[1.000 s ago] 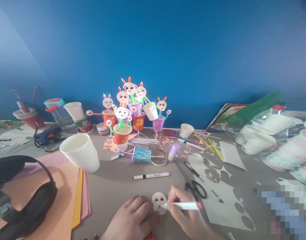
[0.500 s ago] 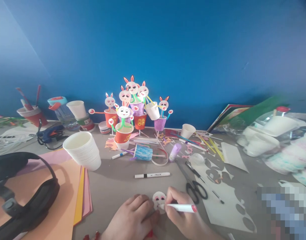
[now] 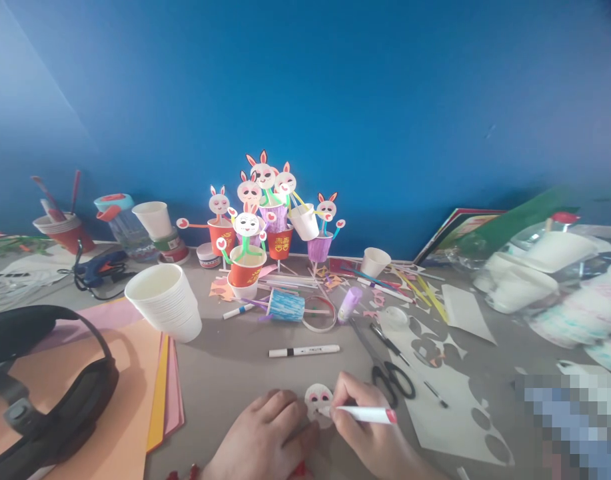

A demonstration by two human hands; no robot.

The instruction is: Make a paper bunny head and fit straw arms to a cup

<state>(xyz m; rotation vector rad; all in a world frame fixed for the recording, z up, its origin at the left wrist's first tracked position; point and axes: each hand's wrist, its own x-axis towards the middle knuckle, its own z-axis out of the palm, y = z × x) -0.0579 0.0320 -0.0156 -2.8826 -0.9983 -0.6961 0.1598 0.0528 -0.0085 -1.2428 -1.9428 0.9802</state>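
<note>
A round white paper disc (image 3: 319,398) with a drawn face, dark eyes with pink around them, lies flat on the grey table. My left hand (image 3: 265,437) rests at its left edge, fingers curled and holding it down; a bit of red shows beneath the palm. In my right hand (image 3: 368,427) is a white marker with a red end (image 3: 370,415), pinched between thumb and fingers. Its tip is over the lower part of the face, partly hidden by the fingers. A white marker with a black band (image 3: 304,351) lies beyond the disc.
Black-handled scissors (image 3: 392,383) and a cut-out white sheet (image 3: 450,407) lie to the right. Paper-cup rabbit figures (image 3: 248,267) stand at the back. On the left are stacked white cups (image 3: 165,303), coloured paper (image 3: 130,380) and a black headset (image 3: 90,393). A purple glue stick (image 3: 350,305) stands mid-table.
My right hand and its marker have shifted slightly to the right over the disc. The left hand stays in place at the disc's edge.
</note>
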